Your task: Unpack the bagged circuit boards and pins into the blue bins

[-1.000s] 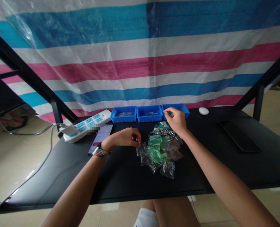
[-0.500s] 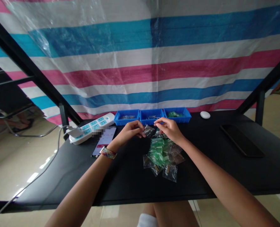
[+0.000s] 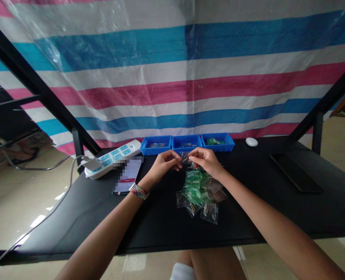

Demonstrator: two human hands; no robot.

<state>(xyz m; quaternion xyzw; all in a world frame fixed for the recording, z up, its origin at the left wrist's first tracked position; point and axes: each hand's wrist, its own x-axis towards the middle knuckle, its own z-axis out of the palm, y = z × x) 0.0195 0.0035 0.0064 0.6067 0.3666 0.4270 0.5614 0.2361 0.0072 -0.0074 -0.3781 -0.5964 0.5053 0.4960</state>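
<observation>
A small clear plastic bag (image 3: 184, 156) is pinched between my two hands above the table, with its contents too small to make out. My left hand (image 3: 165, 164) grips its left side, fingers curled and thumb pressed in. On the opposite side, the thumb and fingertips of my right hand (image 3: 206, 162) close on the bag. Just below the hands lies a pile of small bags (image 3: 196, 186), many green and some clear or brownish. Several clear ones at the near edge, such as this bag (image 3: 209, 214), hold thin gold-coloured pins.
Blue bins stand behind my hands: the left bin (image 3: 143, 151) and middle bin (image 3: 175, 150) with small metal parts, the right bin (image 3: 229, 147) with green pieces. A power strip (image 3: 114, 157) and a lit phone (image 3: 130, 175) lie left; a dark phone (image 3: 296, 173) and white oval object (image 3: 251, 142) right.
My right hand has moved left and down, and its fingertips have closed on the clear bag. The left hand has shifted slightly right, and the hands are closer together.
</observation>
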